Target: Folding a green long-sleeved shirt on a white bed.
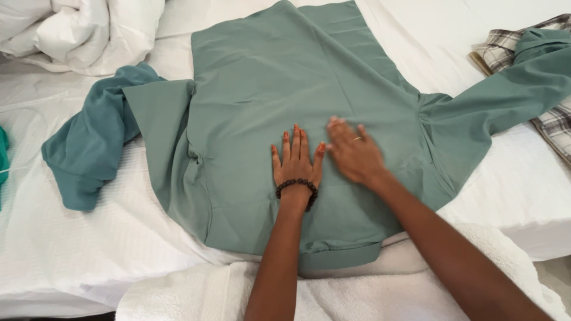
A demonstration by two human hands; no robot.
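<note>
A sage-green long-sleeved top (267, 89) lies spread flat on a white bed. My left hand (295, 159), with a dark bead bracelet at the wrist, rests palm down on the middle of the cloth, fingers together and straight. My right hand (354, 151), wearing a ring, lies flat on the fabric just to its right, slightly blurred. One sleeve (505, 101) stretches out to the right. The other sleeve (163, 131) is folded in at the left. Neither hand grips anything.
A teal garment (89, 142) lies crumpled at the left, partly under the top. A plaid shirt (553, 119) sits at the right edge. A white duvet (77, 30) is bunched at the back left. A white towel (357, 291) lies along the near edge of the bed (71, 238).
</note>
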